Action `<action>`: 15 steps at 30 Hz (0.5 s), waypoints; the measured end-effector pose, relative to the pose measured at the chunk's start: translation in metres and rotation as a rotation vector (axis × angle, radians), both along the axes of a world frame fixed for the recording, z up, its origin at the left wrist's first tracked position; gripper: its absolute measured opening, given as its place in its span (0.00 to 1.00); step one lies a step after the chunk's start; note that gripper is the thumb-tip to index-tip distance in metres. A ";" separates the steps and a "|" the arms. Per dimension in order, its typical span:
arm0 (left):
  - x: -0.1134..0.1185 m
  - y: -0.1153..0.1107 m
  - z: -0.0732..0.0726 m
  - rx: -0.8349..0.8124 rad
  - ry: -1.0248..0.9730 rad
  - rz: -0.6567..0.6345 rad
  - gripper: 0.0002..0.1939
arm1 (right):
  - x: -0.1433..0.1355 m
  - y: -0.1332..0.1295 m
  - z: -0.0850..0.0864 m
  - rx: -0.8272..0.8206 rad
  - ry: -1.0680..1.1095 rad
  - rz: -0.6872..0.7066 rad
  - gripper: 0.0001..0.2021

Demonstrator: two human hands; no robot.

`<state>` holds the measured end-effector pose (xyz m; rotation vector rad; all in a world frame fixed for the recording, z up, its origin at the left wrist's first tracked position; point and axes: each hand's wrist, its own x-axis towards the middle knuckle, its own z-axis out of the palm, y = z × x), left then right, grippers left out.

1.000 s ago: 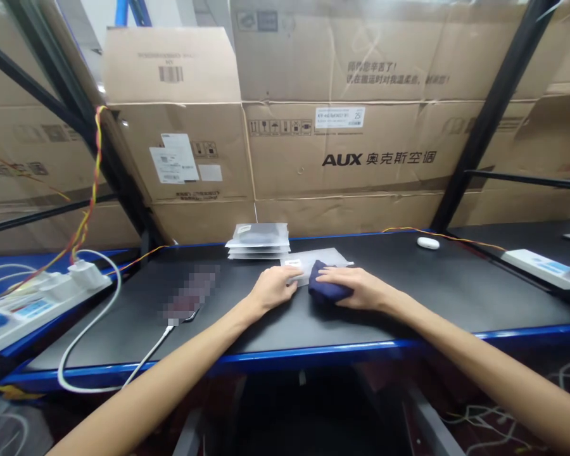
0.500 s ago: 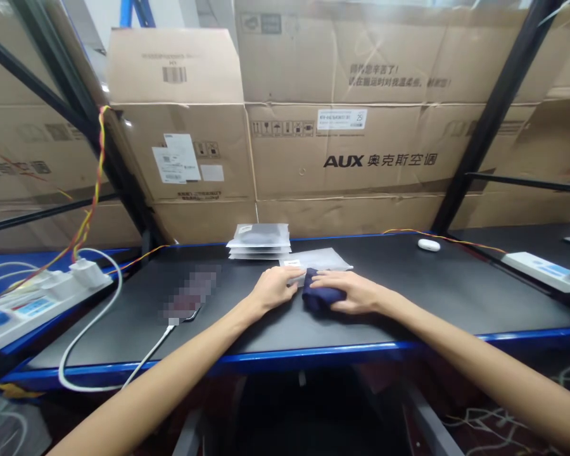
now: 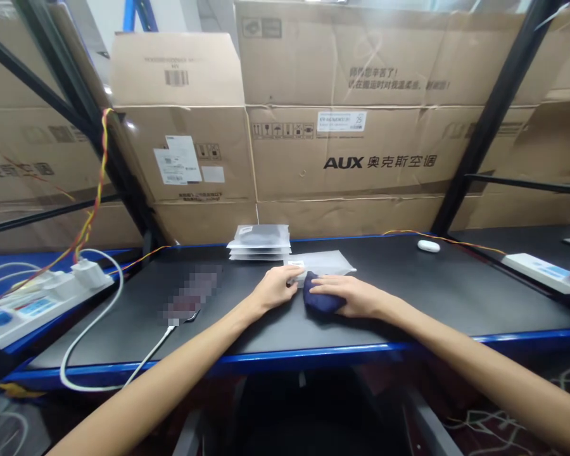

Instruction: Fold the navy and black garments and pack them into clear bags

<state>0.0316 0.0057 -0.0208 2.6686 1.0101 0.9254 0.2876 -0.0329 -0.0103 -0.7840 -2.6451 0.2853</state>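
Note:
My left hand (image 3: 276,286) is closed at the near left corner of a translucent flat bag (image 3: 335,261), with thumb and fingers at its white label. My right hand (image 3: 358,295) lies closed over a bunched dark navy cloth (image 3: 319,300), fingers curled across its top. The cloth rests on the black tabletop, just in front of the bag and right of my left hand. Part of the cloth is hidden under my right fingers. Behind my left hand stands a stack of similar translucent bags (image 3: 260,239).
A pixelated device (image 3: 192,294) lies at left with a white cable (image 3: 65,354) plugged in. Power strips (image 3: 42,297) sit at left and right (image 3: 541,271). A small white case (image 3: 428,246) is at back right. Cardboard (image 3: 342,190) and black posts (image 3: 489,120) stand behind.
The translucent bag has shifted slightly to the right. My right fingers have slid a little over the navy cloth, whose shape has changed. My left hand stays nearly still.

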 end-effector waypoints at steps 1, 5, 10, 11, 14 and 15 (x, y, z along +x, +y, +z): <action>0.000 0.000 0.000 0.003 -0.006 -0.009 0.22 | -0.002 0.000 0.000 0.008 -0.007 0.018 0.33; 0.000 0.000 -0.001 0.003 -0.014 -0.038 0.22 | -0.006 0.004 0.003 -0.019 -0.042 0.021 0.34; 0.001 -0.001 0.000 -0.036 -0.081 -0.042 0.22 | 0.000 0.008 0.009 -0.070 -0.032 -0.086 0.32; 0.002 -0.002 0.000 -0.059 -0.111 -0.026 0.22 | 0.000 0.008 0.010 -0.070 -0.029 -0.101 0.30; 0.004 -0.004 0.000 -0.127 -0.210 0.025 0.19 | 0.000 0.010 0.013 -0.064 -0.039 -0.138 0.27; 0.005 -0.004 0.000 -0.136 -0.238 0.040 0.16 | -0.002 0.010 0.013 -0.060 -0.051 -0.154 0.26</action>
